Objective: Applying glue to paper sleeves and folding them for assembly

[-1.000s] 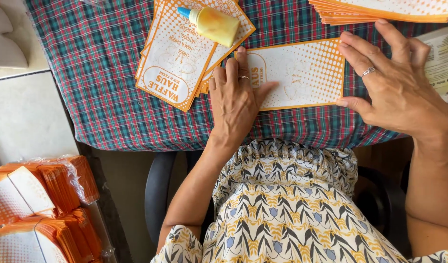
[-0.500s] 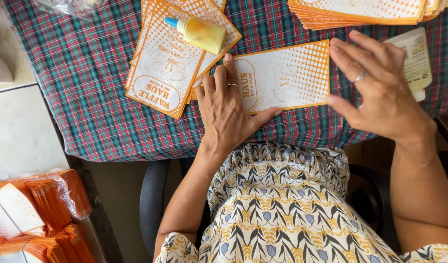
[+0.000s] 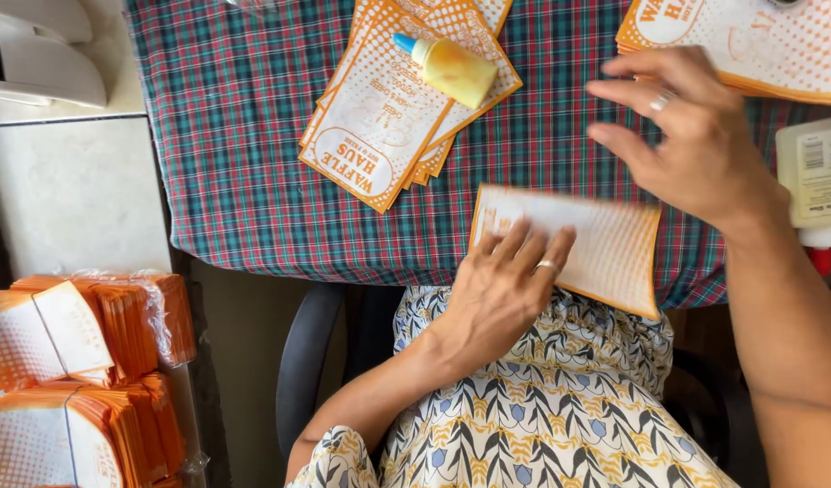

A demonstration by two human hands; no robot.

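We see a tabletop (image 3: 253,163) covered in a green and red plaid cloth, and we place everything else against it. Below its near edge sits a person in a patterned dress (image 3: 560,407) on a dark chair (image 3: 311,361). To the left of the tabletop, low on the floor side, stand bundles of orange and white bags (image 3: 81,361), some wrapped in clear film. Beyond the tabletop's left edge lies a white device (image 3: 45,54) on a pale surface.

On the tabletop's far right corner rests a pile of orange printed bags (image 3: 750,36), cut off by the frame. Near the far middle lies a fanned stack (image 3: 388,108) of the same bags, and a small yellow glue bottle (image 3: 447,68) with a blue tip lies on top of it. At the right edge lies a larger white bottle (image 3: 818,172) with a red tip pointing toward us.

At the near edge of the tabletop, overhanging it toward the lap, lies a single bag (image 3: 587,244) (blurred, so we cannot read its detail). Our left hand (image 3: 501,289) lies flat and open on its left part, fingers spread, pressing it down, a ring on one finger. Our right hand (image 3: 691,140) hovers open above the cloth just beyond the bag, fingers loosely curved and holding nothing, also wearing a ring.
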